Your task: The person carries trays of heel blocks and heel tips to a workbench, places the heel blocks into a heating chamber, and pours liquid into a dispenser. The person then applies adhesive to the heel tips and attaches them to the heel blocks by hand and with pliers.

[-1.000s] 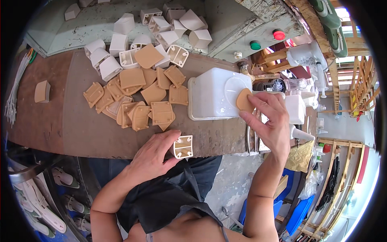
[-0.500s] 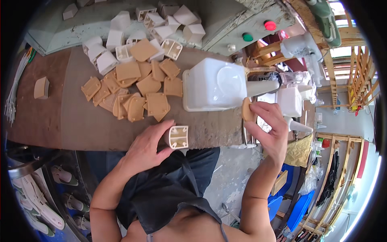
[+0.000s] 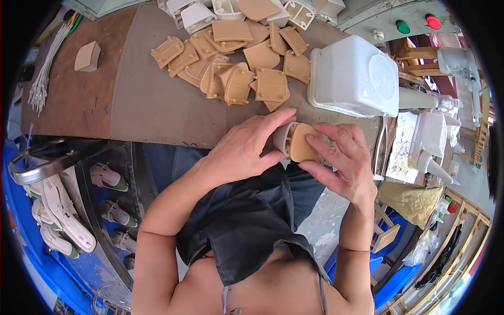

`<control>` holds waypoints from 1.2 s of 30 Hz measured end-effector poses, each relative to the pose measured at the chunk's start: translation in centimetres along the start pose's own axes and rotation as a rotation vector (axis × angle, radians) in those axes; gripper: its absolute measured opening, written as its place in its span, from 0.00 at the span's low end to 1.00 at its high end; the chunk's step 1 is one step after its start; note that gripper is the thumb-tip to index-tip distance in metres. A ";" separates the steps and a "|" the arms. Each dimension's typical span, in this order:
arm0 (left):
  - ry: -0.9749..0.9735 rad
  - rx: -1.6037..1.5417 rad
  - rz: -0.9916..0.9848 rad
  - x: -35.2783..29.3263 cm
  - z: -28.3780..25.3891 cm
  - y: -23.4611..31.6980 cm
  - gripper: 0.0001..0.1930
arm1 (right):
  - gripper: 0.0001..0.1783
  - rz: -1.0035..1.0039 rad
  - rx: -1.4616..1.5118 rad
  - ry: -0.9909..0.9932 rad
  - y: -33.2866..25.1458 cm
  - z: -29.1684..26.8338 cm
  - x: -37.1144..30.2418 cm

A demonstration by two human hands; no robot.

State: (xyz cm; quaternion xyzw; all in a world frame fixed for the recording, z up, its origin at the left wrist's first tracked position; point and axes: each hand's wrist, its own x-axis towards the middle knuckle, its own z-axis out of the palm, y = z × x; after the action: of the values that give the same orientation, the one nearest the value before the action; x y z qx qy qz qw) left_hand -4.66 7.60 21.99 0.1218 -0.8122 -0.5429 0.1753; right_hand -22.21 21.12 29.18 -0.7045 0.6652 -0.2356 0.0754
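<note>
Over the table's front edge, my left hand [image 3: 244, 147] grips a hollow white shoe heel [image 3: 282, 137] between thumb and fingers. My right hand [image 3: 344, 157] pinches a tan heel cap [image 3: 302, 143], held against the heel's open end; whether its pegs sit in the holes is hidden. Beyond my hands lies a loose pile of tan heel caps [image 3: 272, 84], several with pegs facing up. More white hollow heels [image 3: 197, 18] are heaped behind it. A single heel with a tan top [image 3: 87, 56] stands apart at the far left.
A white plastic container [image 3: 352, 76] lies right of the pile, with a white nozzle bottle [image 3: 428, 139] farther right. White cords [image 3: 47, 73] lie at far left. A metal bar [image 3: 63, 164] and racked shoes [image 3: 65, 212] are below left.
My right hand has brought the tan heel cap leftward from beside the white container to the white heel in my left hand. The whole view has shifted.
</note>
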 end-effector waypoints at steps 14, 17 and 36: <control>-0.088 -0.081 0.046 0.9 -1.0 0.5 0.29 | 0.26 0.050 -0.120 -0.052 -0.9 1.1 -0.4; -0.035 -0.057 0.093 0.7 -0.5 0.9 0.24 | 0.26 0.099 -0.090 -0.013 -0.9 1.6 -1.2; 0.154 0.312 0.020 -0.7 2.3 0.7 0.39 | 0.21 1.032 0.290 0.420 8.4 -2.6 -15.2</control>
State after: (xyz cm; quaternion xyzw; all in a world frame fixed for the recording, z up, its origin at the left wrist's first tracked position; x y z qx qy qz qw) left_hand -5.03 10.04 21.70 0.1807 -0.8719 -0.3975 0.2216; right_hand -30.94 35.54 24.43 -0.2094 0.8844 -0.3919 0.1429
